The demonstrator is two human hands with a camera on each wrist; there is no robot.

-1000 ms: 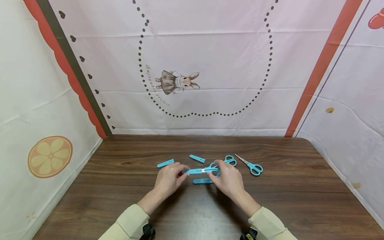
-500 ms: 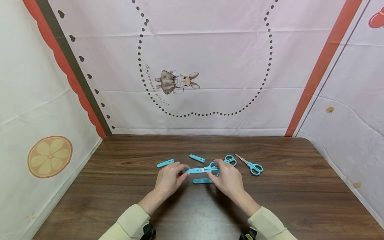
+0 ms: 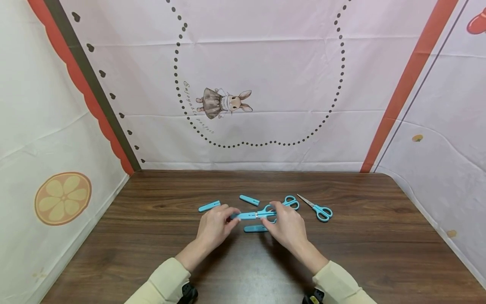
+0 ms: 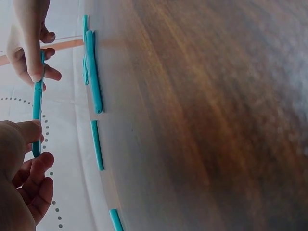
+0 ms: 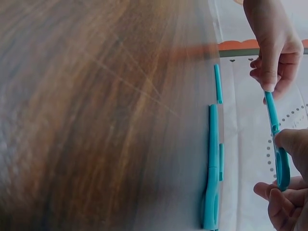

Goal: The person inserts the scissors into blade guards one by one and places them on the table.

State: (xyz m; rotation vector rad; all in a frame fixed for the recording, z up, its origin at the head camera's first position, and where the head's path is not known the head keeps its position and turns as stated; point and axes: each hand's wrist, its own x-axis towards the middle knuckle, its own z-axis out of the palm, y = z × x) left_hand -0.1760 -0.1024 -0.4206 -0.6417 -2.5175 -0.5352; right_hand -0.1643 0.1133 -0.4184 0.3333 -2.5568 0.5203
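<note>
Blue scissors (image 3: pixel 267 212) with a blue cover (image 3: pixel 246 215) on the blades are held just above the wooden table (image 3: pixel 364 253) in the head view: the left hand (image 3: pixel 213 226) pinches the cover's end, the right hand (image 3: pixel 286 226) grips the handles. 3 loose covers and 2 other scissors lie nearby.

Left wrist view: left hand (image 4: pixel 19 173) thumb and fingers pinch the cover (image 4: pixel 36 108).

Right wrist view: right hand (image 5: pixel 288 192) fingers curl round the scissors (image 5: pixel 280 166).

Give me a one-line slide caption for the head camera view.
Two hands, left hand and right hand, hold blue scissors by sheath and handles above a wooden table.
</note>
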